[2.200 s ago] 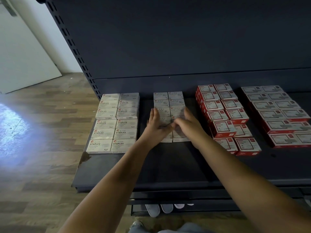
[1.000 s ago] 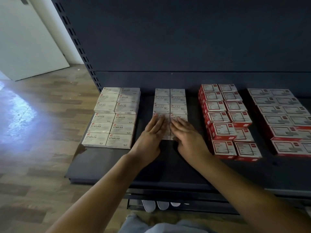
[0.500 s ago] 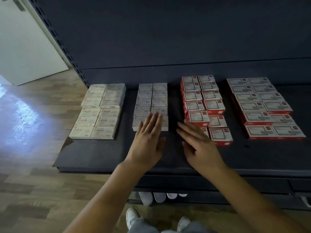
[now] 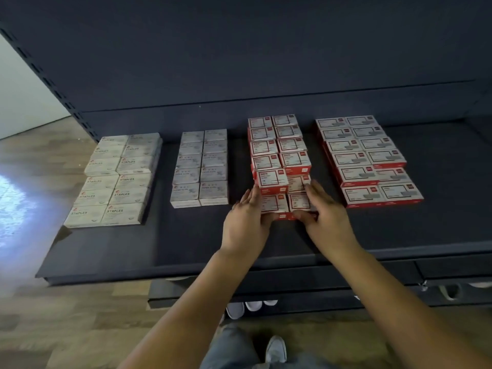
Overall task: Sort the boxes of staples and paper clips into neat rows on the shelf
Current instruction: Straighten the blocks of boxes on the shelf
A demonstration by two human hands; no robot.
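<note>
Both bare forearms reach forward and up from the bottom edge, converging toward centre. Left hand (image 4: pixel 246 225): palm down, fingers extended forward and close together, thumb tucked inward toward the other hand. Right hand (image 4: pixel 326 215): mirror pose, fingers straight and angled slightly left, thumb pointing inward. Thumbs near each other, not touching. Neither hand has a curled grip; both lie flat and relaxed. Wrists straight, in line with forearms.

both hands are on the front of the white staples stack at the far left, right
Not quite. The head view shows the left hand and right hand on the front of the left red-box stack, not the white staples stack at the far left.
</note>
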